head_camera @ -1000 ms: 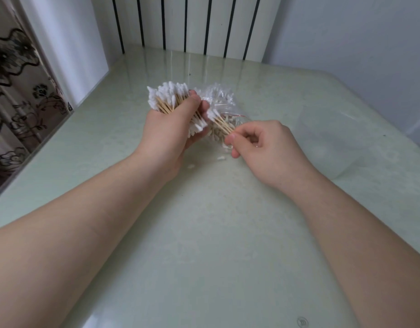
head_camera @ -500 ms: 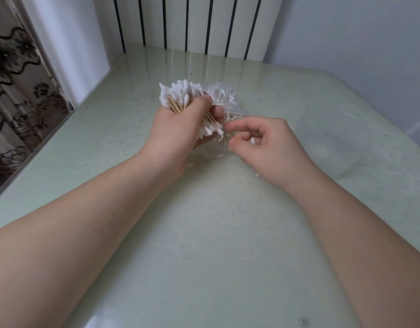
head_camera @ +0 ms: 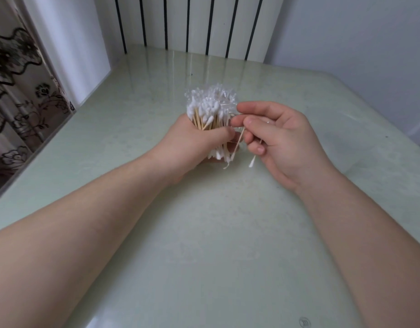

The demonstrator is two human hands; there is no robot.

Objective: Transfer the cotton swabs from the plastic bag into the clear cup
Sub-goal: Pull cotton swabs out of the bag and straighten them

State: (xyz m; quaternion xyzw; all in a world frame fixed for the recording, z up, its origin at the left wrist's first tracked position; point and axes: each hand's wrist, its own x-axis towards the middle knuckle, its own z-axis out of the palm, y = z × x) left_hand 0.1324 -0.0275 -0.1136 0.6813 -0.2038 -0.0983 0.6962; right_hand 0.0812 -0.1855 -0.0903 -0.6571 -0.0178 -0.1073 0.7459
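Pale green tabletop (head_camera: 204, 256) is seen beneath. A bundle of cotton swabs (head_camera: 207, 112) is gripped upright by the left hand (head_camera: 192, 143). Two loose swabs (head_camera: 237, 143) are pinched in the right hand (head_camera: 280, 138), just beside the bundle.

Pale-green table (head_camera: 204, 256), black-striped white panel (head_camera: 187, 22) at 12 o'clock, floral curtain (head_camera: 15, 91) at 9 o'clock, plain wall (head_camera: 358, 43) at 2 o'clock.

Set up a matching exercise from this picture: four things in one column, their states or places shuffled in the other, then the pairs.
1. left hand
2. right hand
3. plastic bag
4. floral curtain

A. at the picture's left edge
B. pinches loose cotton swabs
C. grips the swab bundle
D. crinkled, behind the bundle's white tips

Pairs: 1-C, 2-B, 3-D, 4-A
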